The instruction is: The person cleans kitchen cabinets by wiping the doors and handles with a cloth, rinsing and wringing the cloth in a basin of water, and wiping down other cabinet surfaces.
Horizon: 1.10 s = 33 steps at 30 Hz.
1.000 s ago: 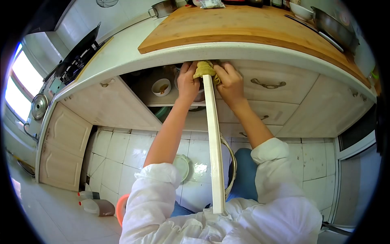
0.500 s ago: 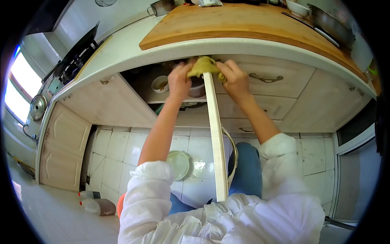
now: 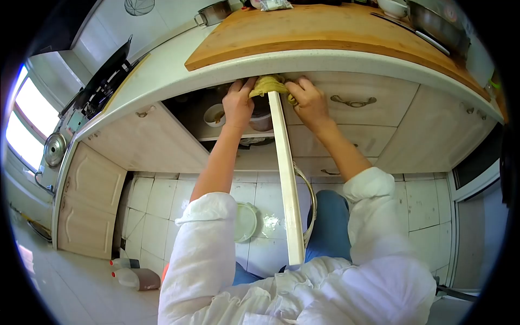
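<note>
A damp-looking yellow-green cloth point(image 3: 269, 85) is draped over the far top corner of an open cabinet door point(image 3: 287, 184), just under the counter edge. My left hand point(image 3: 238, 106) grips the cloth's left side, its fingertips partly hidden by the counter's lip. On the other side of the door, my right hand point(image 3: 310, 104) is closed around the cloth's right end, with a bit of it poking out below the fingers. Beside my left hand, the open cabinet holds a white bowl point(image 3: 215, 115) and a container point(image 3: 261, 121).
Overhead, a wooden board point(image 3: 325, 30) lies on the white counter point(image 3: 179, 76). Drawers with metal handles point(image 3: 353, 101) are right of the door. A pale green basin point(image 3: 246, 222) sits on the tiled floor, and plastic jugs point(image 3: 138, 279) stand at lower left.
The cloth has flattened and sits tighter over the door's corner. Both hands stay on it, with my left fingers shifted slightly. The view has tilted a little.
</note>
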Tool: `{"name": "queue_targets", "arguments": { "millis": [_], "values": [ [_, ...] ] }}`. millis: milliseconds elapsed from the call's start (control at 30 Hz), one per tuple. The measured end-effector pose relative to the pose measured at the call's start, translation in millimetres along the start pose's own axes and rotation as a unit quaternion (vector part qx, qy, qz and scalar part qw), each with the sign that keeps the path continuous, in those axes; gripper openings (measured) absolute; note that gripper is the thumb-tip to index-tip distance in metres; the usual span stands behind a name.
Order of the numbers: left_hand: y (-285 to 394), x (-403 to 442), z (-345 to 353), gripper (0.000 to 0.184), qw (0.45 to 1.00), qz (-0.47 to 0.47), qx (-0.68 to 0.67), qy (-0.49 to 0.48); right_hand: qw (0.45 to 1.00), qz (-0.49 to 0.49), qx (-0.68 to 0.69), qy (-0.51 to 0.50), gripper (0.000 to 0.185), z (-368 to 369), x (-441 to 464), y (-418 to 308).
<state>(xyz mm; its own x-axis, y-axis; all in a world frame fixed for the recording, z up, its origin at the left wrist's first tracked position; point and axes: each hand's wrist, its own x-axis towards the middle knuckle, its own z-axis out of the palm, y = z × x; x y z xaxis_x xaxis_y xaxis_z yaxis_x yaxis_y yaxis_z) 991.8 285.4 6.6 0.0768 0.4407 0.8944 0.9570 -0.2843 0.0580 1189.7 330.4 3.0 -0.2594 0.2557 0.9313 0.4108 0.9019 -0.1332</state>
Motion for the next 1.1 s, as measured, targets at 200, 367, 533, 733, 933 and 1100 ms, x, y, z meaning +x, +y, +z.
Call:
{"name": "queue_targets", "arguments": {
  "millis": [200,367,533,733,933,1100],
  "values": [
    [39.5,-30.4,-20.7,0.064,0.989,-0.079,-0.120,-0.024,0.996,0.040,0.076,0.004,0.038,-23.9,-6.6,-14.9],
    [63.2,-8.5,-33.3,0.066,0.987,-0.055,-0.143,0.044,1.000,-0.023,0.002,-0.015,0.056,-43.9,14.9,-30.0],
    [75.6,-13.1,-16.4,0.066,0.928,-0.101,-0.357,0.031,0.981,-0.012,0.187,-0.038,0.062,-19.8,6.2,-28.4],
    [45.5,-18.3,33.4,0.061,0.922,-0.190,-0.336,0.029,0.986,-0.013,0.163,-0.030,0.061,13.8,12.9,-8.5],
    [60.4,-13.9,0.0,0.058,0.912,-0.227,-0.341,0.017,0.979,0.043,0.198,0.003,0.051,-7.4,7.7,-32.7],
    [48.2,-14.1,15.9,0.065,0.946,-0.144,-0.285,0.056,0.981,0.038,0.190,0.024,0.052,7.3,5.7,-18.8]
  ]
}}
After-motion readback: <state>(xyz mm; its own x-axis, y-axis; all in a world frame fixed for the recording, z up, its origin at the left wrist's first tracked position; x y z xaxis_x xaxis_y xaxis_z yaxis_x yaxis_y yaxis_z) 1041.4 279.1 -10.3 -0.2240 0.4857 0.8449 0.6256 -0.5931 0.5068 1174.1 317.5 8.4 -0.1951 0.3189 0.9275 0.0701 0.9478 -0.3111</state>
